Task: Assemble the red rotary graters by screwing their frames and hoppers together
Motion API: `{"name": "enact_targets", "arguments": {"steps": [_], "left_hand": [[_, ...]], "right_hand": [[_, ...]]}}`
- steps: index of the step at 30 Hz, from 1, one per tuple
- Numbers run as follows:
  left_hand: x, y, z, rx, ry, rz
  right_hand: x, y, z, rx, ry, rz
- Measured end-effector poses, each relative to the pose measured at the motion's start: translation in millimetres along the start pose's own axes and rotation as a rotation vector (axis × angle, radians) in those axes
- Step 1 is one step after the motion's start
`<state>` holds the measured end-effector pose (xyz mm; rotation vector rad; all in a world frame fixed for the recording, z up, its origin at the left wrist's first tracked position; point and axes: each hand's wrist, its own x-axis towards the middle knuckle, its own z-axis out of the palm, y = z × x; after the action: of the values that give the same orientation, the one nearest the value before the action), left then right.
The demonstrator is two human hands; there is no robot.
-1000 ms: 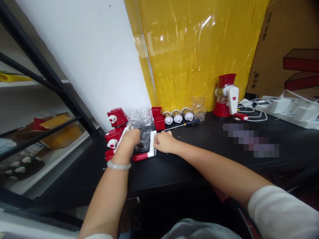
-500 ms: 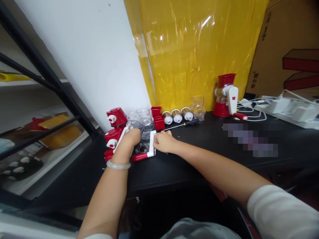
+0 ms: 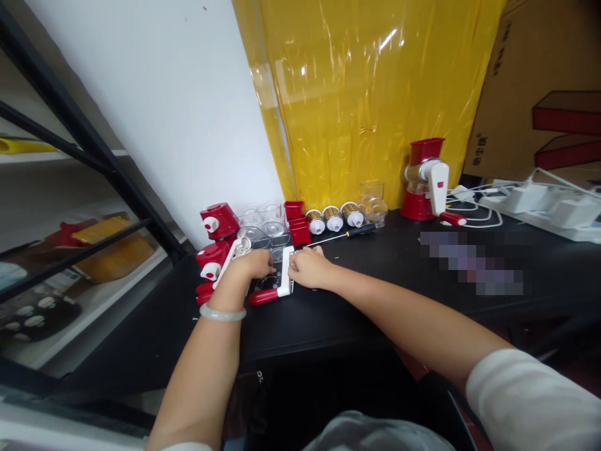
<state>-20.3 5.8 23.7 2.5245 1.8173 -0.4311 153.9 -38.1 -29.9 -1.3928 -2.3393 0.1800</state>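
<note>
- Black tabletop point(image 3: 375, 313): the work sits at its far-left corner, approx 11 o'clock from the body.
- Assembled red-and-white rotary grater point(image 3: 425, 181): upright at 1 o'clock, well apart, untouched.
- Left hand point(image 3: 248, 266): vs 1 s ago it's dropped & slid right. Fingers lie loosely bent over the clear plastic housing point(image 3: 268, 283); can't tell if they actually grip it.
- Right hand point(image 3: 307, 268): hasn't moved. Fingers curled tight, tips pinching the right edge of the white plastic crank arm w/ red grip point(image 3: 286, 279). Prob. the parts are being pressed together, not repositioned.
- Crank arm: lies flat btw both hands. Long axis runs 12–6 o'clock, w/ the red grip at the near end pointing to 8 o'clock.
</note>
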Motion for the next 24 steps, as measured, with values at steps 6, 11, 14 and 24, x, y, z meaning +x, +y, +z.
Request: {"name": "enact_targets", "arguments": {"steps": [6,11,14,24], "left_hand": [[2,-7,1.7,-0.091,-0.023,0.048],[2,-12,1.5,-0.152,-0.054,0.07],[2,-12,0.9,-0.154,-0.065,0.088],[2,-12,3.6,-0.152,0.019,0.005]], "right_hand": [[0,0,-2,-0.002,0.006,0.001],[0,0,1,0.008,0.01,-0.002],[2,1,-2,0.026,0.036,0.004],[37,77,-92,0.085,0.335,0.329]]}}
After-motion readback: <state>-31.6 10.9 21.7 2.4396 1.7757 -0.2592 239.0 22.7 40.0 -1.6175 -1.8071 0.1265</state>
